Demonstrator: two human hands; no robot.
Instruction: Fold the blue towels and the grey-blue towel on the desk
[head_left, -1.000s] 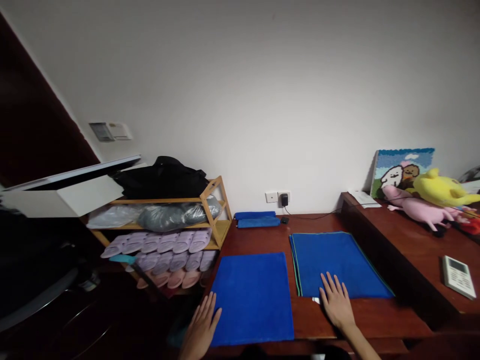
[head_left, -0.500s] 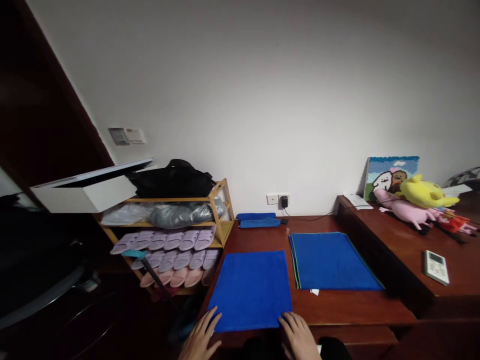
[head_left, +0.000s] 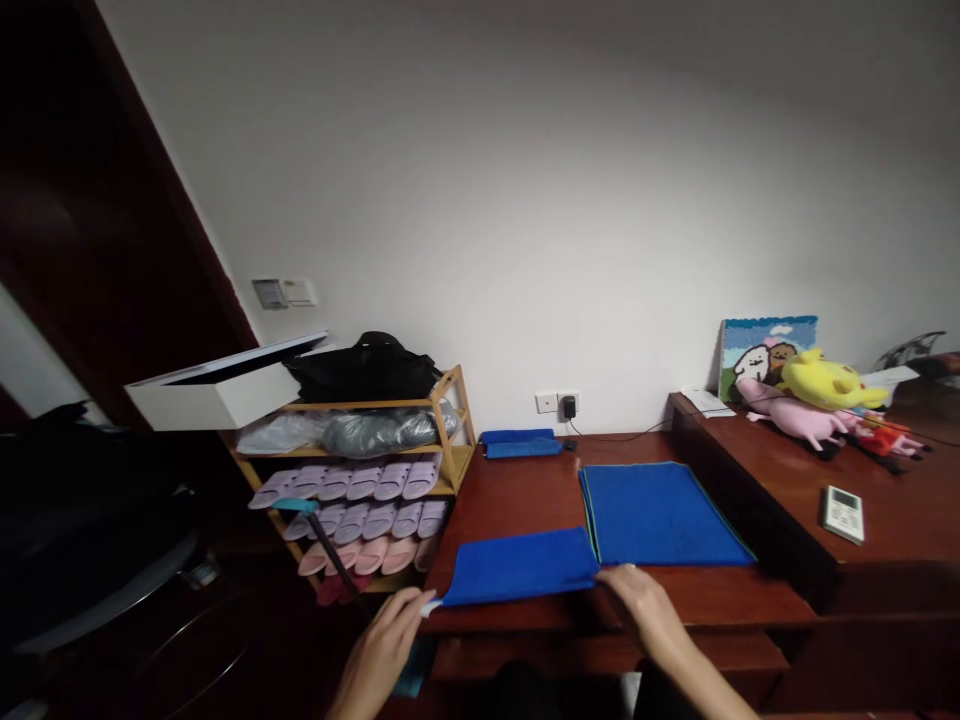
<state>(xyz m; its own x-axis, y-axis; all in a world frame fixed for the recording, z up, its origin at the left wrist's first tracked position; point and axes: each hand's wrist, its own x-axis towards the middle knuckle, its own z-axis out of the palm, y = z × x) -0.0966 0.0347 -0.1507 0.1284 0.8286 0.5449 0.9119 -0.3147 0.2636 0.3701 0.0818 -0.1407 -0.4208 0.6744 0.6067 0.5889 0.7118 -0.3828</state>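
A bright blue cloth (head_left: 521, 568) lies at the front of the brown table, showing as a wide, short strip. My left hand (head_left: 391, 632) is closed on its near left corner, where a small white tag sticks out. At the near right corner my right hand (head_left: 636, 600) grips the cloth, its fingertips partly hidden. Just to the right and farther back, a larger folded blue cloth (head_left: 664, 513) with a green-yellow edge lies flat.
Two rolled or folded blue cloths (head_left: 523, 444) lie at the wall by a black plug (head_left: 569, 407). On the left stands a wooden rack (head_left: 450, 440) with several slippers. A higher brown surface (head_left: 787, 460) on the right bears plush toys (head_left: 821, 385) and a white remote (head_left: 843, 514).
Both hands have gone from resting flat at the cloth's near corners to gripping them. The near edge has moved away from me, and the cloth looks shorter front to back. The view has shifted slightly.
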